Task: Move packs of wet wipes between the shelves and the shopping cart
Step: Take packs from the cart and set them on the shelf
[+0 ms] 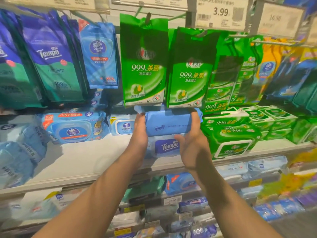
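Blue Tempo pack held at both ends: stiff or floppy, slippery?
The blue Tempo pack probably sags little: it spans straight between the left hand and right hand. Its soft film wrap, crimped at the ends, likely dents under the fingers. The glossy film may be somewhat slippery, so an end-on grip seems sensible.

two hands (139,134), two hanging green packs (143,66), one held blue pack (169,123)

Two bare forearms, no sleeves, left hand (139,133) and right hand (193,143) ungloved
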Demonstrator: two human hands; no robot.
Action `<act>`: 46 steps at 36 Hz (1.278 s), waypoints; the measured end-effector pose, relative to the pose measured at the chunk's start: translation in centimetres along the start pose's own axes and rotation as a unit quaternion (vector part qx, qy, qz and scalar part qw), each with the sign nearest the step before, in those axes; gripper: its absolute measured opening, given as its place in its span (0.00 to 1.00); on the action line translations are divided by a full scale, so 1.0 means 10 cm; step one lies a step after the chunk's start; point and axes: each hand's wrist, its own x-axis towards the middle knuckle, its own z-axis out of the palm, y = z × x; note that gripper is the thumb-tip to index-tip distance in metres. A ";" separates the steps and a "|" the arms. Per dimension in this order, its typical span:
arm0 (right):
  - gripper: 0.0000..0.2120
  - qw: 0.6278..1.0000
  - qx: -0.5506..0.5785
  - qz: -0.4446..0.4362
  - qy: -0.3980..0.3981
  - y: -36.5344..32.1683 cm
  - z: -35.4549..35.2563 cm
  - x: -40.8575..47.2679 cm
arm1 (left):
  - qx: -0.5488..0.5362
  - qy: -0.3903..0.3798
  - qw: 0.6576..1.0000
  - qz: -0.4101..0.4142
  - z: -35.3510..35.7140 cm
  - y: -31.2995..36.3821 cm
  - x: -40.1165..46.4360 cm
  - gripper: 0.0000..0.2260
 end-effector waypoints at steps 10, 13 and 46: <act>0.34 0.985 0.151 -0.028 0.071 0.14 0.18 -0.37 | 0.213 0.047 0.969 0.112 -0.19 0.12 -0.40 0.24; 0.22 0.994 0.105 0.013 0.010 0.11 0.23 -0.52 | 0.296 0.101 0.937 0.154 -0.33 0.09 -0.65 0.20; 0.32 0.805 -0.219 -0.393 -0.387 -3.19 1.65 -3.39 | 0.495 0.420 0.761 0.002 -4.25 -0.51 -4.31 0.41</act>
